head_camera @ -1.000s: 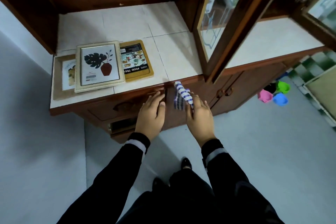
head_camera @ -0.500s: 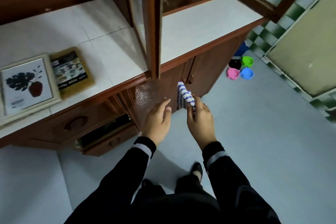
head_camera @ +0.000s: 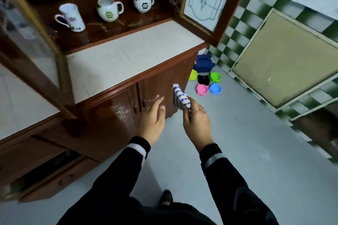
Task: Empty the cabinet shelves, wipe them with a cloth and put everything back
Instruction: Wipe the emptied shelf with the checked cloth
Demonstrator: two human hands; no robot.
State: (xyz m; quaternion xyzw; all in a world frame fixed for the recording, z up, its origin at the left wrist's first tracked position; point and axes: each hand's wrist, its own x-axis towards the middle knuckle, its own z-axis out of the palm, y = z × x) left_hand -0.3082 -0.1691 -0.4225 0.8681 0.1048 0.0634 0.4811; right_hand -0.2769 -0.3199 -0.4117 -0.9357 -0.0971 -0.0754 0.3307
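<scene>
The dark wooden cabinet shelf bears three upright mugs, set apart: a tall white mug at the left, a round mug in the middle, a second round mug at the right. On the grey floor sit a pink bowl, a blue bowl, a green bowl and a blue box.

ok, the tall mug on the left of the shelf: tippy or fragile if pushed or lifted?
The tall mug is narrow and high, so a push near its rim could probably topple it. It looks like glazed ceramic: likely rigid, breakable, somewhat slippery. Its handle sticks out to the left, which should make lifting fairly secure.
</scene>
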